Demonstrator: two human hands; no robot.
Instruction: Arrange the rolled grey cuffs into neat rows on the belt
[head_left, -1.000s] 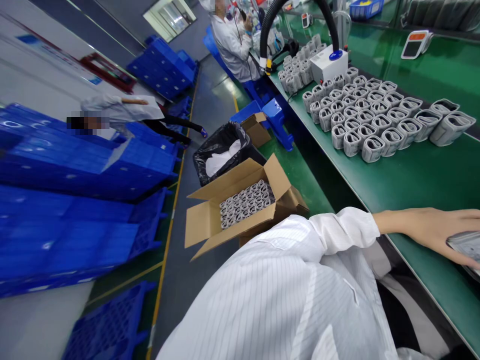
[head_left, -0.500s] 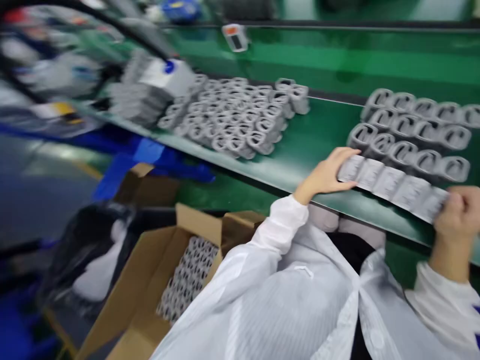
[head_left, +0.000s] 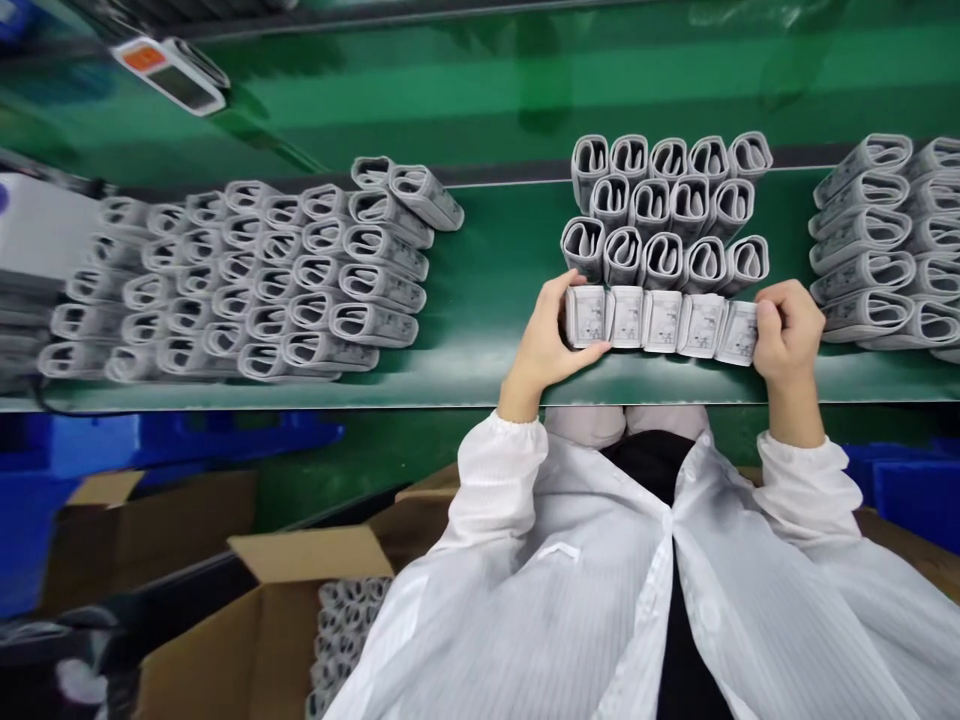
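Box (head_left: 225,650) w/ rolls (head_left: 345,635) sits open below bench (head_left: 487,372), to L. On bench near front edge, L hand (head_left: 544,335) cups one end of 5-roll row (head_left: 662,321), thumb & fingers wide; R hand (head_left: 789,328) pinches other end, grip narrow. Just behind: 3 rows (head_left: 664,205), then meter (head_left: 172,75) far L.

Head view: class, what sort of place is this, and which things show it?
Probably a factory workroom: many matching grey rolls are set in rows on a long green bench, an open carton nearby holds more, and the person wears a white coat.
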